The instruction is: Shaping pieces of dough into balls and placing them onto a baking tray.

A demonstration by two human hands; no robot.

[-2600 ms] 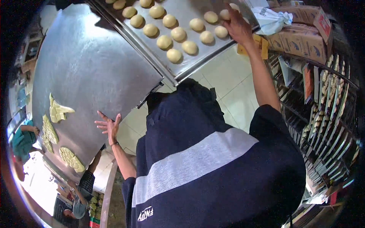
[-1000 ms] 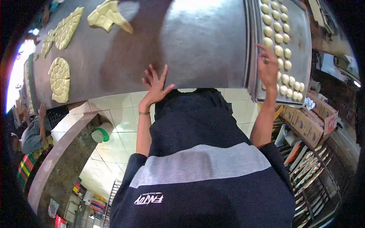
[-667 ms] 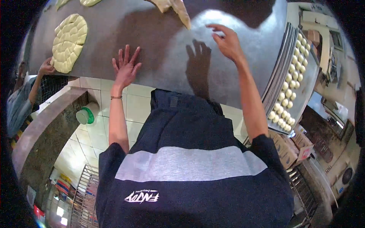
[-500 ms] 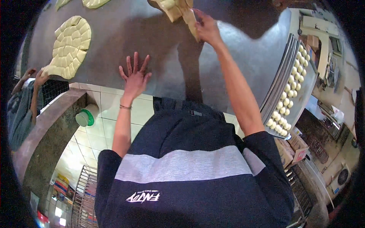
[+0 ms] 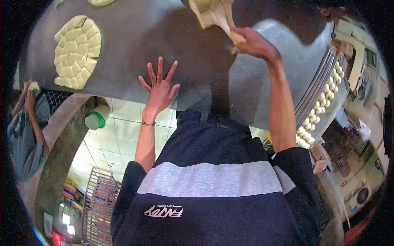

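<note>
Two hands at work. My right hand is partly closed, fingers and thumb curled about the narrow tail of an irregular dough piece. That piece lies toward the far side of the metal worktable, cut off by the upper border of view; its body is broad, pale yellow and creased into facets, tapering to a smooth, slightly drooping strip at my grip. Whether the strip touches the metal, I cannot tell.

My left hand is empty and wide open, palm down, all five fingers spread, at the table's near edge. Contact pressure: cannot tell. A thin dark bracelet circles that wrist.

Table surface: grey, smooth, scuffed, with a bright sheen to the right of my shadow. To the left lies a flat, rounded dough slab, its top divided by grooves into soft, pillow-like blocks, with a split at the upper rim. Part of another dough sheet shows at the top.

At right, several metal trays are stacked; the top tray bears smooth, round dough balls in rows. At far left, a co-worker's hands hold something small and pale.
</note>
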